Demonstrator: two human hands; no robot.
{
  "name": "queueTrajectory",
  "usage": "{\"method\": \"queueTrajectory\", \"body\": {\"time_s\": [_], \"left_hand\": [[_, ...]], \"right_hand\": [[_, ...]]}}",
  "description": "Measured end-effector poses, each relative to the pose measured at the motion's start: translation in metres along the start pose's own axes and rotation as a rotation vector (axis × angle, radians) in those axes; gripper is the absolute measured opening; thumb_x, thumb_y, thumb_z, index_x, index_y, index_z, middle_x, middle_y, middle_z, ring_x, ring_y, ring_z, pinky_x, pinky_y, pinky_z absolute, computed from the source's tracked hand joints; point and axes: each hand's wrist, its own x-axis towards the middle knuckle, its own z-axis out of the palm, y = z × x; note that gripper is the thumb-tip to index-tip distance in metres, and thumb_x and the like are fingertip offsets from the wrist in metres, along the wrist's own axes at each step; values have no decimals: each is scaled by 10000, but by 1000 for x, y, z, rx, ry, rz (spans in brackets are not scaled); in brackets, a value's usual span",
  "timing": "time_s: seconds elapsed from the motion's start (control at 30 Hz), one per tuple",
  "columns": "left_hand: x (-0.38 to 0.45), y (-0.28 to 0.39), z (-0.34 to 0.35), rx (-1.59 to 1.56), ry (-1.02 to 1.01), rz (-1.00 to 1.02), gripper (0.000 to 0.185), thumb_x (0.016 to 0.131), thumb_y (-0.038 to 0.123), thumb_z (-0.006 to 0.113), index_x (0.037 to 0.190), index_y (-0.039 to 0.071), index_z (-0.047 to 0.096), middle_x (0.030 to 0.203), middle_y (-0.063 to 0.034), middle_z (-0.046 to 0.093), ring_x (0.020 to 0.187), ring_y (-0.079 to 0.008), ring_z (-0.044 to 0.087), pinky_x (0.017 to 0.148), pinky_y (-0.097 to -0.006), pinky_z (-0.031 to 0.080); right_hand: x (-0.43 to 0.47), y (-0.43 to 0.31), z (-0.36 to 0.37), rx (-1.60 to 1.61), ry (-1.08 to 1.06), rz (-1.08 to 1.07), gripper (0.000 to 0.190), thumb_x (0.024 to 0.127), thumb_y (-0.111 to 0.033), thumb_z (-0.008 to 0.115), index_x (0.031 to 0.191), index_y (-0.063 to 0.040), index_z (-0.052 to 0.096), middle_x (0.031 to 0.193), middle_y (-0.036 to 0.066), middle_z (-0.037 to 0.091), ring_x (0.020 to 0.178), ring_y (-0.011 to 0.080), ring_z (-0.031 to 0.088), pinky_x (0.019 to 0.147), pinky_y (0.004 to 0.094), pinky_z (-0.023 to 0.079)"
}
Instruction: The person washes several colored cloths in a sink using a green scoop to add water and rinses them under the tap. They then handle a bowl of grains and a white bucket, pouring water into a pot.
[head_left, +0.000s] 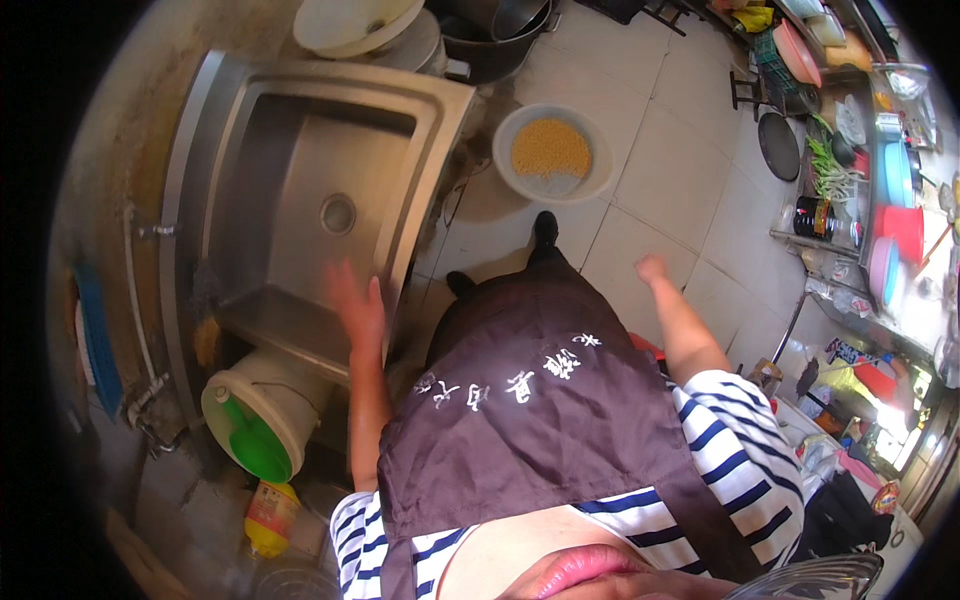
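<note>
My left hand (356, 304) is blurred over the near right part of a stainless steel sink (300, 202). Its fingers are spread, the thumb stands apart, and it holds nothing. Off to my right, my right hand (651, 268) hangs above the tiled floor (652, 217). Its fingers look curled in, and nothing shows in them. Ahead of my feet, a pale plastic basin (600, 169) sits on the floor with yellow grains or beans (551, 146) in it. The sink's drain (338, 214) is visible.
Left of my body stands a white bucket (262, 375) holding a green plastic scoop (255, 442), near a yellow bottle (271, 517). A tap (159, 231) is on the wall side. Dark metal pots (487, 49) stand beyond the sink. Crowded shelves (814, 240) line the right.
</note>
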Motion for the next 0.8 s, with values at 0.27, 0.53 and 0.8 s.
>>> {"method": "queueTrajectory", "body": {"time_s": [0.27, 0.53, 0.8], "left_hand": [[93, 149, 67, 188, -139, 106, 655, 829, 284, 638, 1363, 22, 364, 1426, -256, 295, 1315, -403, 289, 1081, -483, 236], [127, 125, 121, 369, -188, -28, 789, 789, 306, 684, 1385, -18, 280, 1420, -301, 261, 1321, -421, 270, 1077, -508, 238], [117, 183, 151, 689, -168, 19, 797, 776, 307, 690, 1395, 17, 280, 1420, -320, 229, 1310, -487, 233, 1068, -516, 241]], "right_hand": [[44, -6, -39, 527, 38, -66, 393, 794, -279, 628, 1107, -41, 629, 1024, 176, 655, 966, 300, 617, 818, 386, 485], [108, 8, -48, 653, -26, 30, 302, 782, -283, 637, 973, -53, 686, 898, 153, 682, 859, 268, 645, 733, 365, 494], [157, 10, -39, 451, -48, 14, 393, 771, -318, 638, 1050, -42, 653, 1018, 161, 661, 973, 303, 620, 841, 382, 485]]}}
